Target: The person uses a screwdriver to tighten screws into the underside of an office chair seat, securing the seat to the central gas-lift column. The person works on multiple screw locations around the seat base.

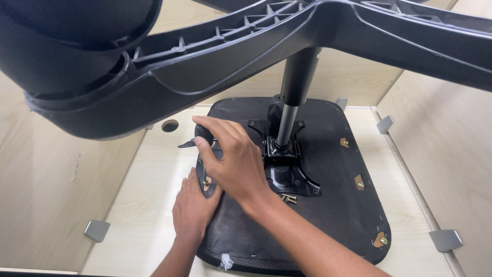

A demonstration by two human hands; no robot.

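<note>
Upturned office chair seat (328,205) lying flat on a pale wood bench (148,205), gas cylinder (292,102) rising to the star base (256,56) overhead. Right hand (233,159) draped over a black bracket (205,136) at the seat's left edge, fingers curled loosely around it. Left hand (192,208) pressed flat beside it, fingers extended, gripping nothing. Two loose screws (288,198) resting near the mounting plate (284,174). Likely risk: screws rolling off if the seat gets jolted; bracket slipping out of line.
</note>
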